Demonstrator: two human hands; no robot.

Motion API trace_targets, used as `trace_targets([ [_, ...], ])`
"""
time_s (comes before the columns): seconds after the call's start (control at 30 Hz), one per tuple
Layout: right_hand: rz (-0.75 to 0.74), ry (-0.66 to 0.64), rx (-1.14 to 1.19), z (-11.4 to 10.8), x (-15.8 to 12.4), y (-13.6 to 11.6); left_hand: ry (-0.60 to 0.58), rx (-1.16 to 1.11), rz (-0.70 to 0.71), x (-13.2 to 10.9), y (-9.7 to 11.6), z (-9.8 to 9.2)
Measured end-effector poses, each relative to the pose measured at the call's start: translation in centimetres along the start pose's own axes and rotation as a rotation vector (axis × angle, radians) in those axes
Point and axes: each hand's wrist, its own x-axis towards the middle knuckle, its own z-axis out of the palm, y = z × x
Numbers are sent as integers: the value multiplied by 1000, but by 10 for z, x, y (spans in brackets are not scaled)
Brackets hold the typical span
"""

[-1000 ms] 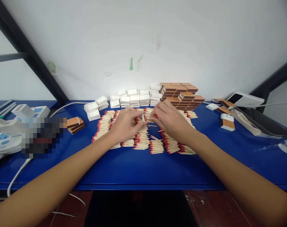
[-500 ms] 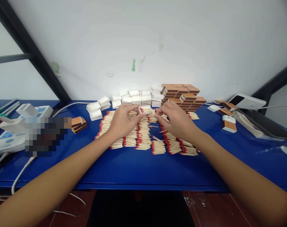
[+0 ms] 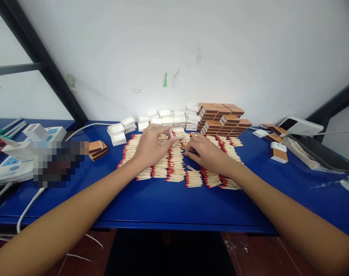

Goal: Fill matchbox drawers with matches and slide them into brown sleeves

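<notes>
Between its thumb and fingers, my left hand [image 3: 152, 145] holds a white matchbox tray [image 3: 177, 133] with red-tipped matches inside. My right hand [image 3: 204, 151] is lowered just right of the tray, over a gap between match piles, its thumb and fingertips pinched together; whatever they hold is too small to make out. Rows of red-headed matches [image 3: 175, 168] lie beneath and around both hands. A small match pile [image 3: 193, 179] sits in front of my right hand.
Stacked white trays [image 3: 117, 134] and brown matchboxes [image 3: 220, 115] line the wall. Left are more matchboxes [image 3: 98, 150], a power strip [image 3: 12, 165] and cables. A white device [image 3: 301, 125], a dark pouch [image 3: 321, 151] and loose boxes [image 3: 279, 153] lie right on the blue table [image 3: 168, 207].
My right hand has moved down and slightly left, towards the table beside the tray. My left hand keeps its hold on the tray. The view has shifted slightly.
</notes>
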Motion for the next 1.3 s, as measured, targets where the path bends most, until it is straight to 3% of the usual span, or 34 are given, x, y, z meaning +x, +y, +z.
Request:
trace_targets([
  [0.3, 23, -3, -96, -9, -5, 5, -1, 17, 22, 0, -3, 0],
  [0.53, 26, -92, -158, -12, -6, 6, 0, 20, 53, -1, -5, 1],
  [0.83, 21, 57, -85, -5, -1, -4, -3, 48, 42, -1, -5, 1],
  [1.3, 5, -58, -80, -1, 0, -4, -5, 39, 54, -1, -2, 0],
])
